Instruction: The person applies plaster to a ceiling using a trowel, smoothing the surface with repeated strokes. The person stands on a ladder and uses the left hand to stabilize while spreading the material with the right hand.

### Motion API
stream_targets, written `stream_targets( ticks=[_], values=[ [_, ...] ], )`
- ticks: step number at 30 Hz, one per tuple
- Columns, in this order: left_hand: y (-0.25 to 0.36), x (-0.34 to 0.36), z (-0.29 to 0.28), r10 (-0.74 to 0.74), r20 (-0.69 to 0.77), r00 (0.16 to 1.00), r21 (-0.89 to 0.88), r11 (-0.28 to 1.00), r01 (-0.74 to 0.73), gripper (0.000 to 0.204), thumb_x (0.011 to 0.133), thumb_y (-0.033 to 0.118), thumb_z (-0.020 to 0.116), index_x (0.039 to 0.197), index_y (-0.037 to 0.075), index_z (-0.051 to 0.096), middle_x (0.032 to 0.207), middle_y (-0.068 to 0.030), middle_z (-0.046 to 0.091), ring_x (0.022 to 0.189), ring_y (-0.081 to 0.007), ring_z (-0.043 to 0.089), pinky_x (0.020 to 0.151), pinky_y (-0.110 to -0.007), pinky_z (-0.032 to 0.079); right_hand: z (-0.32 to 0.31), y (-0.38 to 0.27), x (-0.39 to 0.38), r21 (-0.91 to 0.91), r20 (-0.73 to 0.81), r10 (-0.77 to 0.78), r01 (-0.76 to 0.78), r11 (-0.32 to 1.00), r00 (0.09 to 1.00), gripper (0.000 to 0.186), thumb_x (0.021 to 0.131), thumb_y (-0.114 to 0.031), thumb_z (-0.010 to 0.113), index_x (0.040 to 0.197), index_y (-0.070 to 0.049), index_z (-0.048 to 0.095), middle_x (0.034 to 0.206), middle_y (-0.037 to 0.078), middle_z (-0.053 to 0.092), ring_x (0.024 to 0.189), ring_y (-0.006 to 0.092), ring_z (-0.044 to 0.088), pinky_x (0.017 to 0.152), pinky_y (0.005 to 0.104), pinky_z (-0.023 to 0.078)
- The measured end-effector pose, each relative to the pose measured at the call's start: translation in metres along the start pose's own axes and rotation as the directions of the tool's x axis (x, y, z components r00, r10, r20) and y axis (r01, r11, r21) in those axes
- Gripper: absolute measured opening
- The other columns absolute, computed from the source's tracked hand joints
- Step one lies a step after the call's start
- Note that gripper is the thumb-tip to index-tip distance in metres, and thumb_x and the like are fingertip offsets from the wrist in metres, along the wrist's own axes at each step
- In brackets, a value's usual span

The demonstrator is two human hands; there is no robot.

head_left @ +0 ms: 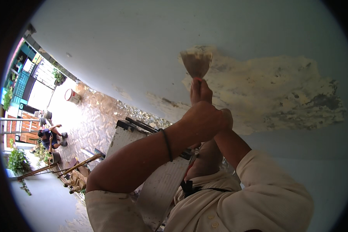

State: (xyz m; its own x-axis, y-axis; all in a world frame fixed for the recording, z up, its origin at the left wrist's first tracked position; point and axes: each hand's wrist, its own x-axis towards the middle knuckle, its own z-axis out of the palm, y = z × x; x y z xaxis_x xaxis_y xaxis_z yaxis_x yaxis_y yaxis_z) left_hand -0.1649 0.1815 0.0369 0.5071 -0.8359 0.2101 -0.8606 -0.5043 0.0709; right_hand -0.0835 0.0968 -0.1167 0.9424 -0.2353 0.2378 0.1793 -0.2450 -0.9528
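Observation:
A putty knife (196, 63) with a broad, smeared blade lies against the pale blue wall (143, 42). My right hand (200, 91) is closed on its handle, of which a bit of red shows below the blade. My left hand (205, 118), with a black band farther down that forearm, crosses over and is wrapped round my right wrist; its fingertips are mostly hidden. The blade touches the upper left edge of a rough, cream-coloured patch (259, 89) that spreads to the right and has dark, worn spots.
Below my arms stands a paint-spattered ladder (158, 193). A white bucket (72, 96) sits on the littered ground to the left. Another person (49, 138) is farther off by a dark pot (55, 157), near wooden poles (81, 165), plants (18, 160) and another ladder (21, 120).

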Motion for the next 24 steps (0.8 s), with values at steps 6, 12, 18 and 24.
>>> stream_targets(
  ticks=[6, 12, 18, 24],
  values=[
    [-0.001, 0.002, 0.000, -0.040, 0.104, 0.994, -0.064, 0.997, 0.047, 0.015, 0.078, 0.011, 0.076, 0.087, -0.001, 0.075, 0.075, -0.0138, 0.074, 0.068, -0.0251, 0.076, 0.054, -0.038, 0.059, -0.088, 0.013, -0.067, -0.836, 0.246, 0.281, 0.057, 0.546, 0.928, 0.035, 0.106, -0.041, 0.059, 0.110, -0.006, 0.062, 0.077, 0.010, 0.067, 0.067, 0.0292, 0.067, 0.063, 0.0425, 0.051],
    [0.004, 0.001, 0.003, -0.020, 0.116, 0.993, -0.039, 0.999, 0.025, 0.016, 0.077, 0.012, 0.076, 0.085, -0.002, 0.074, 0.077, -0.0146, 0.074, 0.064, -0.0250, 0.075, 0.053, -0.037, 0.058, -0.117, 0.002, -0.045, -0.778, 0.322, 0.183, 0.150, 0.610, 0.929, 0.042, 0.101, -0.042, 0.064, 0.125, -0.007, 0.061, 0.091, 0.016, 0.073, 0.080, 0.0396, 0.072, 0.074, 0.0476, 0.054],
    [0.004, -0.002, 0.002, 0.008, 0.121, 0.993, -0.029, 1.000, -0.005, 0.009, 0.075, 0.013, 0.077, 0.079, 0.005, 0.075, 0.075, -0.0119, 0.073, 0.065, -0.0247, 0.075, 0.054, -0.036, 0.058, -0.123, -0.033, -0.023, -0.335, 0.345, 0.090, 0.033, 0.941, 0.934, 0.050, 0.100, -0.025, 0.064, 0.145, -0.005, 0.055, 0.099, 0.016, 0.069, 0.085, 0.0238, 0.068, 0.079, 0.0356, 0.053],
    [0.005, -0.004, -0.005, 0.003, 0.198, 0.980, -0.033, 0.999, 0.004, 0.007, 0.078, 0.014, 0.075, 0.078, 0.008, 0.078, 0.080, -0.0079, 0.075, 0.077, -0.0250, 0.076, 0.057, -0.036, 0.059, -0.106, -0.063, -0.012, -0.085, 0.422, 0.237, -0.223, 0.971, 0.875, 0.056, 0.098, -0.013, 0.063, 0.152, -0.001, 0.054, 0.088, 0.001, 0.062, 0.072, 0.0081, 0.052, 0.068, 0.0277, 0.047]
  ],
)
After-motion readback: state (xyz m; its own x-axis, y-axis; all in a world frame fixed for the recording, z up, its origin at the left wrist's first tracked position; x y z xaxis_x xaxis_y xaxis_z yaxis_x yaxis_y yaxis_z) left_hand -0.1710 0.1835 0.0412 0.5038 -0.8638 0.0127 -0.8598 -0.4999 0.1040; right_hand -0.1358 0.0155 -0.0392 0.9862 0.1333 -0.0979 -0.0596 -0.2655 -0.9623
